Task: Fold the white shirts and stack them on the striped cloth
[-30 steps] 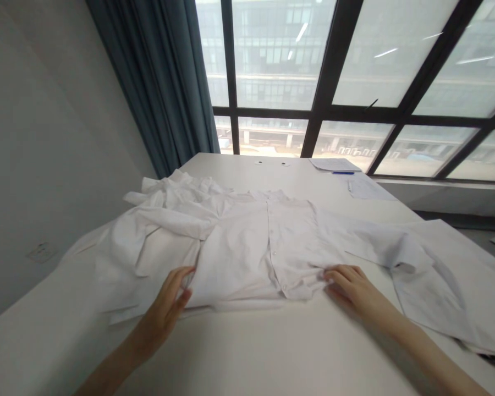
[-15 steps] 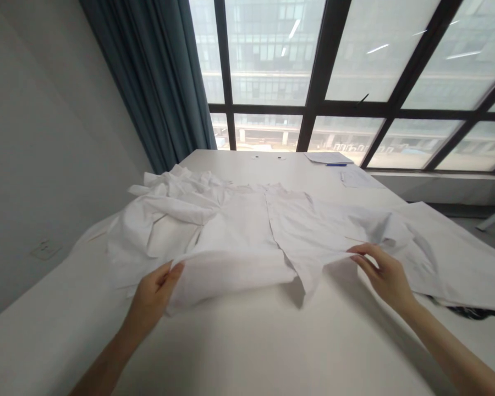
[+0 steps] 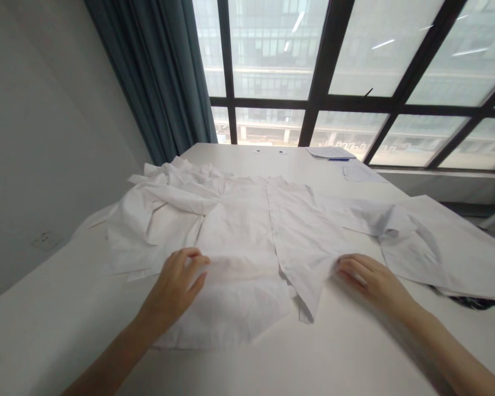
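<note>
A white button-up shirt (image 3: 243, 225) lies spread on the white table (image 3: 272, 363), its collar toward the window and its hem toward me. My left hand (image 3: 177, 283) is over the lower left part of the shirt, thumb and fingers apart, holding nothing. At the shirt's lower right side edge, my right hand (image 3: 365, 278) has its fingers curled together on the cloth, which is drawn to a point there. One front panel ends in a pointed corner near the middle. The left sleeve area is bunched, and the other sleeve (image 3: 408, 236) stretches out to the right.
More crumpled white cloth (image 3: 181, 170) lies at the back left. Papers (image 3: 330, 153) and a blue pen (image 3: 339, 159) are at the far end. White cloth with a dark patterned edge (image 3: 478, 302) lies at right. A blue curtain (image 3: 160, 82) hangs beside the window.
The shirt's raised hem has come down flat on the table. My left hand has let go of it and shifted right; my right hand has moved slightly left and lower.
</note>
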`<state>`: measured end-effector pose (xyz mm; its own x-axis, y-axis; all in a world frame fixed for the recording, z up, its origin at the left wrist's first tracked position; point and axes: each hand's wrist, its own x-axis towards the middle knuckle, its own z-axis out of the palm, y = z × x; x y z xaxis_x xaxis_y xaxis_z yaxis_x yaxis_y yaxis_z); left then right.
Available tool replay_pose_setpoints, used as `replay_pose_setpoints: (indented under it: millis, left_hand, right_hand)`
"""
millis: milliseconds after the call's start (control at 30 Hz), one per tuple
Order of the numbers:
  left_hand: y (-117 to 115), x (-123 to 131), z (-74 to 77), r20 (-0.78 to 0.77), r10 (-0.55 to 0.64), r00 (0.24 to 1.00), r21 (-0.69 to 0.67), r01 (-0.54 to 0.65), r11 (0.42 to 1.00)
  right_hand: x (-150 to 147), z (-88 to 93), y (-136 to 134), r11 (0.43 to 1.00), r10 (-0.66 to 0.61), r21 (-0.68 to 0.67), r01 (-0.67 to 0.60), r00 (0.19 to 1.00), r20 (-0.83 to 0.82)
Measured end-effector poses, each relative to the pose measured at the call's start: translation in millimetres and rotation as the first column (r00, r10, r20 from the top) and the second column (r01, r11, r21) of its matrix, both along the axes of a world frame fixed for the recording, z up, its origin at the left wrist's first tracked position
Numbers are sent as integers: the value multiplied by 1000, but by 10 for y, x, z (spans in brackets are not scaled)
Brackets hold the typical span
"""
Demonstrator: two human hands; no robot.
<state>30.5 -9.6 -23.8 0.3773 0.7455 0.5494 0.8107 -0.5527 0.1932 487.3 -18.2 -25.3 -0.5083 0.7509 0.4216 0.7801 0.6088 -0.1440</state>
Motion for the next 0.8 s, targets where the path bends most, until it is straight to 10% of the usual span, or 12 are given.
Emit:
replay_pose_setpoints:
  millis: [200,567,800]
  left_hand:
    - [-293,348,130,-112,-542,833,-306,490,816]
    - [-254,392,12,279,-307,910,-533,413,738]
    - [-192,239,68,350,-34,936,-561,238,793]
  right_hand:
    - [-68,-115,58,997,-21,-71,27,995,93]
    - [17,-68,62,974,-207,136,181,956,210]
    - [188,152,24,963,-178,126,238,913,-368]
